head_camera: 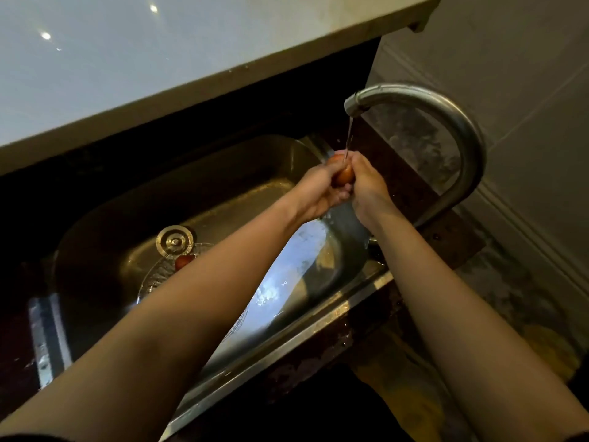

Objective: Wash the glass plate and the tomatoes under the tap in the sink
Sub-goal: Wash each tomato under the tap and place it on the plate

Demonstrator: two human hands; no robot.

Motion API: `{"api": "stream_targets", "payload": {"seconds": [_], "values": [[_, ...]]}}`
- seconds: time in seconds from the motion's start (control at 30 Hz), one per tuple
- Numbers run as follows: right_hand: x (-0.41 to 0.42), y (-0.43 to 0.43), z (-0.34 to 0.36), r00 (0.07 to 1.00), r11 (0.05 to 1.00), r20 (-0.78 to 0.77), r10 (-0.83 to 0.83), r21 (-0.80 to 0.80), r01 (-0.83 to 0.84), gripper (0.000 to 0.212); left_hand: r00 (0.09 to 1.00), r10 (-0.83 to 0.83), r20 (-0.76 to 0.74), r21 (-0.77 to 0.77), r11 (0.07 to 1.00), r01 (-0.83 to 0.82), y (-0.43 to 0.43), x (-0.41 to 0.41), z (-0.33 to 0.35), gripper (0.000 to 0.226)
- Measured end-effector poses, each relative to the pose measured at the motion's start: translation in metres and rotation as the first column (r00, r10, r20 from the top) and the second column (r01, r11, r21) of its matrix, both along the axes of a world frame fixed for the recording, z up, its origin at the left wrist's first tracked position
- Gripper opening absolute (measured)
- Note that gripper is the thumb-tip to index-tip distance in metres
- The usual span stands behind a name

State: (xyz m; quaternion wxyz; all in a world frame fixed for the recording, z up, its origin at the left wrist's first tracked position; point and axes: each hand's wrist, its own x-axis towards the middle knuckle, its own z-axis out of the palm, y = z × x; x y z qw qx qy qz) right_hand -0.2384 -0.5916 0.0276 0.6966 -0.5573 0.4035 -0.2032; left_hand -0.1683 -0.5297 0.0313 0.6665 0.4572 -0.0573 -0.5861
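At the far right end of the sink, under the spout of the tap, the left hand and the right hand are cupped together around a tomato, fingers curled and pressed against its skin from both sides while a thin stream of water lands on top of the hands. A second patch of red shows just beyond the left hand's fingers, which may be another tomato held in the same clasp; it is too small to tell. Down in the basin, near the drain, another tomato rests on the glass plate, which lies flat on the sink floor and is partly hidden by the left forearm. The main risk is a slip: wet, smooth fruit rubbed between two wet palms could squirt out, and from that height it would probably drop into the steel basin and bruise or split, or strike the plate. Squeezing harder to prevent that could burst the skin. The held fruit also sits close to the sink's right rim, so one that escapes sideways might bounce onto the dark surface beside the tap. The plate itself looks hard to lift cleanly, being wet and flat on the basin floor.
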Motion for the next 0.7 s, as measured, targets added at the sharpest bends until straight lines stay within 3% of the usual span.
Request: {"api": "stream_targets", "payload": {"seconds": [0.1, 0.2, 0.37, 0.47, 0.57, 0.7], "values": [[-0.004, -0.002, -0.001, 0.999, 0.999, 0.038, 0.010, 0.053, -0.012, 0.034, 0.999, -0.033, -0.020, -0.084, 0.996, 0.032, 0.009, 0.000, -0.007, 0.039], [-0.009, -0.001, -0.003, 0.996, 0.996, 0.043, 0.078, 0.037, -0.080, 0.038, 0.997, -0.064, -0.047, -0.152, 0.987, 0.056, 0.014, 0.001, -0.006, 0.032], [-0.017, 0.000, -0.001, 0.987, 0.986, 0.068, 0.148, -0.092, -0.142, 0.031, 0.997, -0.020, -0.077, -0.104, 0.994, 0.012, 0.010, -0.002, 0.000, 0.055], [-0.021, 0.000, 0.000, 0.984, 0.978, 0.036, 0.172, -0.126, -0.166, 0.026, 0.997, 0.016, -0.073, -0.073, 0.997, -0.022, 0.009, -0.006, -0.001, 0.048], [-0.024, 0.002, -0.001, 0.965, 0.945, -0.092, 0.244, -0.201, -0.258, 0.021, 0.998, 0.027, 0.052, 0.001, 1.000, -0.027, 0.008, -0.013, -0.002, 0.044], [-0.011, 0.003, 0.007, 0.979, 0.935, -0.192, 0.075, -0.328, -0.136, 0.027, 0.970, -0.016, 0.242, 0.109, 0.994, -0.011, 0.004, -0.023, 0.004, 0.051]]}}
